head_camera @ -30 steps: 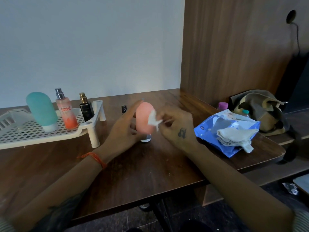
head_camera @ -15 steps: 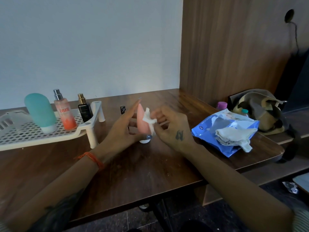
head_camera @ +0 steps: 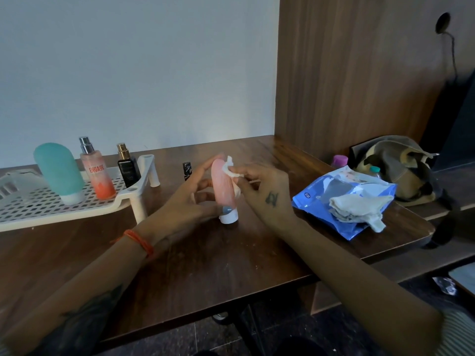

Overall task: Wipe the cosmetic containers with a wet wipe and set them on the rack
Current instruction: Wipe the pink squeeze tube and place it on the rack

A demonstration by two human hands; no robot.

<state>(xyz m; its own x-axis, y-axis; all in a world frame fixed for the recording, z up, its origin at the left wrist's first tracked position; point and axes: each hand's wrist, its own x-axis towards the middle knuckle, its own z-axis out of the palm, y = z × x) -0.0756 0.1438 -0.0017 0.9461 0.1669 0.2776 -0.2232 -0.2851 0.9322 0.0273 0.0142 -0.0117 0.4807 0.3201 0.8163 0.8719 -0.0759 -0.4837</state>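
My left hand (head_camera: pixel 190 201) grips the pink squeeze bottle (head_camera: pixel 223 187), which stands cap-down on the counter (head_camera: pixel 205 265). My right hand (head_camera: pixel 262 191) pinches a wet wipe (head_camera: pixel 231 168) against the bottle's upper side, right of the rack (head_camera: pixel 77 201).

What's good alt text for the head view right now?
A person's left hand steadies an upright pink tube on a wooden table while the right hand rubs it with a white wet wipe. To the left, a white rack holds a teal tube and two spray bottles; an open blue wipe pack lies right.
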